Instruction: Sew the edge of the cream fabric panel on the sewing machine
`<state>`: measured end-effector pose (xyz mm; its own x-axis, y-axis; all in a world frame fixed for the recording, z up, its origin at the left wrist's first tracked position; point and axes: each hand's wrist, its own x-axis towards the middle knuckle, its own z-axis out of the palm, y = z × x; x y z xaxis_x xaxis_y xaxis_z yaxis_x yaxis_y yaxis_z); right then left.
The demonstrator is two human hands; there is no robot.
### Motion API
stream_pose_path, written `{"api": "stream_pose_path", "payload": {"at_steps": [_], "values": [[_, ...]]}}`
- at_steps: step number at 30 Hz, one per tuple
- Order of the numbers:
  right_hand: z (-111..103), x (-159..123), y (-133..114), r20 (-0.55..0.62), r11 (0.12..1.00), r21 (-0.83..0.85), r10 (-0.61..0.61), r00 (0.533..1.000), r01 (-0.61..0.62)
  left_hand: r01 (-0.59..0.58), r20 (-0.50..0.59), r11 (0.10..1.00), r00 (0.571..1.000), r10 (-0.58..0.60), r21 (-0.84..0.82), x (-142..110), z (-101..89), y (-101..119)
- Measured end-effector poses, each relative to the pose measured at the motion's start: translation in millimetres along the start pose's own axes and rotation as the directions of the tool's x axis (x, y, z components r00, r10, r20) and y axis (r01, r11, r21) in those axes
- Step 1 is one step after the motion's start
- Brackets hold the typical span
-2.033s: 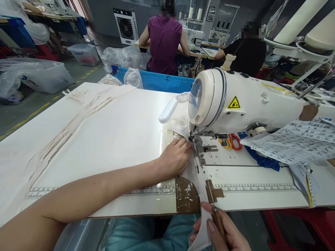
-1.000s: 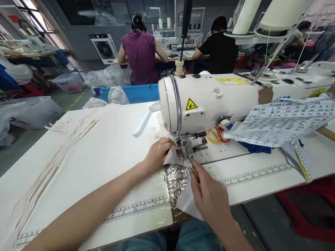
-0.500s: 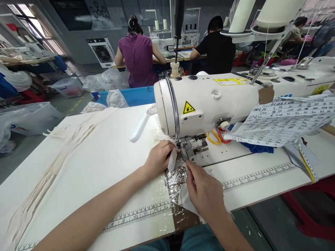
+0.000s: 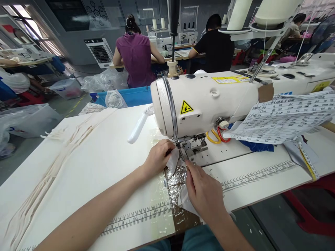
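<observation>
A white sewing machine [image 4: 206, 101] stands on the white table [image 4: 104, 164]. A small piece of white fabric [image 4: 173, 162] lies at its presser foot [image 4: 183, 148]. My left hand [image 4: 157, 157] pinches the fabric's upper edge just left of the foot. My right hand [image 4: 202, 191] is closed on the fabric's lower part and on a thin tool whose tip points at the needle area. More of the fabric [image 4: 184, 202] hangs under my right hand toward the table's front edge.
Cream fabric strips [image 4: 60, 150] lie across the table's left. Red and yellow scissors [image 4: 217, 136], printed sheets [image 4: 285, 118] and a blue cloth [image 4: 258, 146] sit right of the needle. Two people [image 4: 136, 55] sew at benches behind, beyond a blue bin [image 4: 131, 96].
My right hand rose from below the table edge to the presser foot, bringing the tool and fabric. The view swung right. In the last half second both hands barely shifted.
</observation>
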<state>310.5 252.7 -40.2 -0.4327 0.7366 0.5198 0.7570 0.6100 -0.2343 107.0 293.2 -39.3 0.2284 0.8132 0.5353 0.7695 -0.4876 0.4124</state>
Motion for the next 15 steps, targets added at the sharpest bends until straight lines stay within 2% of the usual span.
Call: {"api": "stream_pose_path", "payload": {"at_steps": [6, 11, 15], "values": [[-0.1, 0.7, -0.8, 0.013, 0.999, -0.006, 0.033, 0.999, -0.032, 0.009, -0.011, 0.999, 1.000, -0.009, -0.038, 0.4, -2.0, 2.5], [0.0, 4.6, -1.8, 0.046, 0.999, -0.016, 0.034, 0.998, -0.034, -0.133, 0.000, 0.986, 0.991, 0.134, 0.100, 0.2, -1.1, 3.1], [-6.5, -7.2, -1.2, 0.021, 1.000, -0.009, 0.029, 0.999, -0.028, -0.239, 0.118, 0.961, 0.968, 0.223, 0.138, -2.0, -9.9, 7.2]]}}
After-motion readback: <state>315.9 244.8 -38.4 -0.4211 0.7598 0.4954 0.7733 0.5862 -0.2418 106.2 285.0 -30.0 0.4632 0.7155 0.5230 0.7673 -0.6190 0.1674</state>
